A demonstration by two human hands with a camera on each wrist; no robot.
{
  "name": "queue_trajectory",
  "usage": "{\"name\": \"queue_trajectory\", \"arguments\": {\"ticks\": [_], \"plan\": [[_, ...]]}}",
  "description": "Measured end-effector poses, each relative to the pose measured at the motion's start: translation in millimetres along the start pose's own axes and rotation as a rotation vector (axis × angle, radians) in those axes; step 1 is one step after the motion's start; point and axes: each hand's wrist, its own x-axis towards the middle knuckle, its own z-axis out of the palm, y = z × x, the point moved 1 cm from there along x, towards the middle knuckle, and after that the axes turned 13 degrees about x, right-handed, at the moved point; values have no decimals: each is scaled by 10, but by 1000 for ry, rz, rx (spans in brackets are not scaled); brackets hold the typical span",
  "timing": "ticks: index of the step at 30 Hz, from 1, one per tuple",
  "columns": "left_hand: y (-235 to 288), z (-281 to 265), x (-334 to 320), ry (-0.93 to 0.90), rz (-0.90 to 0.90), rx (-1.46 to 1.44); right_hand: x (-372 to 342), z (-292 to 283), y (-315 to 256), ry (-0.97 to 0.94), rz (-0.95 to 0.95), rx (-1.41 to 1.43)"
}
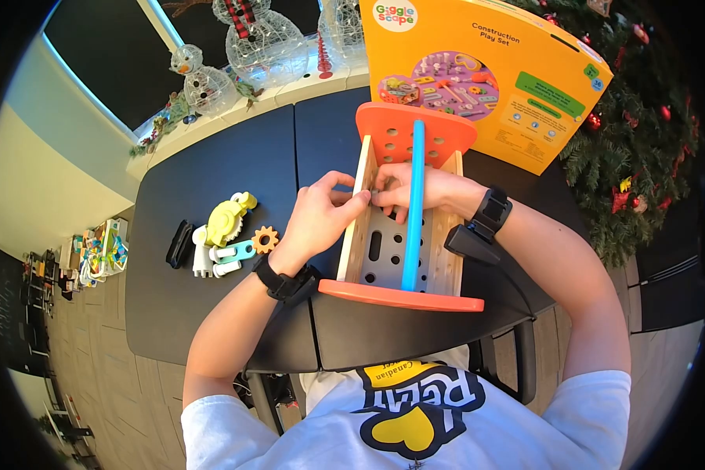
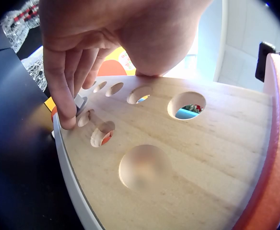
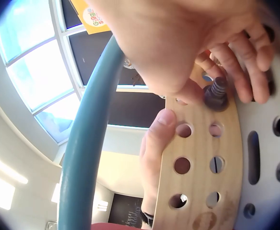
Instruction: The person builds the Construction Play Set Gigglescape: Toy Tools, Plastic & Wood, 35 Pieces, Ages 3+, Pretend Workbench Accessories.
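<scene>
A toy toolbox [image 1: 384, 294] with orange ends, wooden sides and a blue handle [image 1: 413, 227] stands on the table. My left hand [image 1: 321, 211] grips its left wooden side panel [image 2: 192, 153], thumb over the top edge and fingers down the outside. Beside those fingers a light grey piece [image 2: 81, 103] sits at a hole. My right hand [image 1: 423, 188] reaches inside under the handle. Its thumb and index finger pinch a dark grey threaded bolt [image 3: 217, 94] against the panel's inner face, while the other fingers extend over the grey perforated floor [image 3: 269, 148].
Left of the toolbox lie a yellow toy saw [image 1: 227, 222], an orange gear [image 1: 265, 240], a teal strip [image 1: 241, 249], white pieces [image 1: 204, 254] and a black object [image 1: 180, 244]. Behind it stands a yellow play-set box [image 1: 478, 78]; a decorated tree [image 1: 627, 157] is at right.
</scene>
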Motion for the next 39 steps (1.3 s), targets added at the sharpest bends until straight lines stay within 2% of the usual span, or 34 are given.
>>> {"name": "queue_trajectory", "arguments": {"ticks": [12, 15, 18, 24, 27, 30, 33, 39], "plan": [[-12, -2, 5, -11, 3, 2, -11, -2, -140, -42, 193, 14], [-15, 2, 7, -9, 5, -8, -66, 26, -69, -5, 42, -41], [-21, 9, 6, -5, 3, -5, -21, 2, -4, -36, 2, -48], [-11, 2, 4, -11, 4, -8, 80, -48, 4, -95, 140, 3], [-18, 4, 6, -8, 13, -3, -84, 25, -207, -30, 154, -29], [-33, 8, 13, -10, 11, -1, 2, 30, -24, -33, -14, -64], [-12, 1, 9, -10, 6, -1, 48, 3, 11, -73, -66, -116], [-15, 3, 7, -12, 5, 3, 86, -27, 18, -96, 69, -78]]}}
